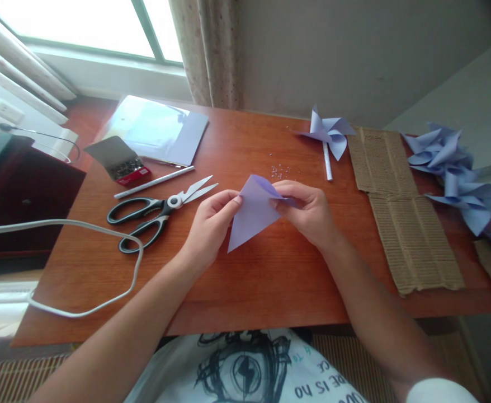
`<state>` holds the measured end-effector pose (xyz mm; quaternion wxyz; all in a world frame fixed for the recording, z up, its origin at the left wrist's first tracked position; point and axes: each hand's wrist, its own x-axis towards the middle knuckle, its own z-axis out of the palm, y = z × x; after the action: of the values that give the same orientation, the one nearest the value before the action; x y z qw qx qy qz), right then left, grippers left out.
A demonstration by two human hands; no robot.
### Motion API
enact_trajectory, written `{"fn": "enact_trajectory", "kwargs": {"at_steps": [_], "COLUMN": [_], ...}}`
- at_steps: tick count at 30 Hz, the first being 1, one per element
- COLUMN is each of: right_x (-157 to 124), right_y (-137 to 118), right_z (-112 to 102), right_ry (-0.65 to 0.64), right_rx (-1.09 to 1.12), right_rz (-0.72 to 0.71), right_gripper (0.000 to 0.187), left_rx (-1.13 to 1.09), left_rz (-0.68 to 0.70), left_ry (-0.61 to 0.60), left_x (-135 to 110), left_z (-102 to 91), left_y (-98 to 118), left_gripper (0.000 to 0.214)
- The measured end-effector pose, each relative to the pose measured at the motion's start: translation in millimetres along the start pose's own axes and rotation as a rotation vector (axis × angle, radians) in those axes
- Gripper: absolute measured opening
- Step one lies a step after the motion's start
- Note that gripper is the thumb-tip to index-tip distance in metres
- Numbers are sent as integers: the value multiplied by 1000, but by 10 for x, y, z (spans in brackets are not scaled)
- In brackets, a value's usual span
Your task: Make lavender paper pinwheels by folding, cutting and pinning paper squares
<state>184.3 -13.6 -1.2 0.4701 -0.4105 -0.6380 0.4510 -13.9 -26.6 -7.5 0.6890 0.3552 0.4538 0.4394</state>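
A folded lilac paper sheet (251, 215) hangs just above the reddish wooden table (270, 280), shaped like a triangle with its point toward me. My left hand (209, 224) pinches its left edge with closed fingers. My right hand (308, 210) is closed on its upper right corner, where the paper curls over. Black-handled scissors (153, 215) lie open to the left of my left hand.
A white stick (153, 182), a red box of pins (128, 168) and a paper stack (157, 129) lie at the back left. A finished pinwheel (328, 137), small pins (281, 169), corrugated cardboard (405, 224) and several pinwheels (455, 168) are at the right. A white cable (103, 229) loops left.
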Motion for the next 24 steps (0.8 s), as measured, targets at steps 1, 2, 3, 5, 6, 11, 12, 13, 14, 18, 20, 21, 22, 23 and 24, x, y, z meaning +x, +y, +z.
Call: {"fn": "enact_trajectory", "kwargs": {"at_steps": [1,2,3,5,6,11,12,13,14,18,20,21,22,23,24], "right_x": [0,-1,-5,-20,-31,-78,-80,-78,-74,-40,-24,-18,-12,-7,-2], "right_y": [-5,-9,-12,-14,-11,-7,-21,-44,-75,-220,-259,-264,-262,-254,-242], "right_z": [0,-1,-1,-2,-1,6,1,-9,-28,-170,-245,-272,-289,-296,-293], "right_ry": [21,43,63,80,83,68,59,37,0,-263,-326,-312,-272,-224,-184], "right_rx": [-63,-133,-203,-327,-375,-516,-516,-507,-488,-291,-128,-51,11,51,66], "right_rz": [-66,-134,-199,-311,-360,-512,-513,-496,-464,-242,-93,-12,65,136,196], "right_gripper": [13,15,18,24,26,33,34,36,37,37,34,36,38,39,38], "left_rx": [-8,-13,-16,-18,-20,48,64,70,67,58,62,66,75,97,136], "left_rz": [-14,-28,-42,-62,-68,-48,-37,-23,-8,41,42,40,38,39,46], "left_ry": [-10,-23,-38,-64,-73,-138,-149,-154,-150,-98,-90,-95,-104,-116,-131], "left_x": [2,1,-3,-22,-35,-63,-55,-44,-33,-7,-13,-18,-25,-32,-38], "left_z": [-2,0,5,26,38,50,40,29,17,-11,-7,-1,6,12,17], "left_y": [6,19,39,96,127,181,163,140,117,71,78,82,84,80,72], "left_gripper": [29,37,44,58,62,49,45,44,43,41,44,47,50,54,58]}}
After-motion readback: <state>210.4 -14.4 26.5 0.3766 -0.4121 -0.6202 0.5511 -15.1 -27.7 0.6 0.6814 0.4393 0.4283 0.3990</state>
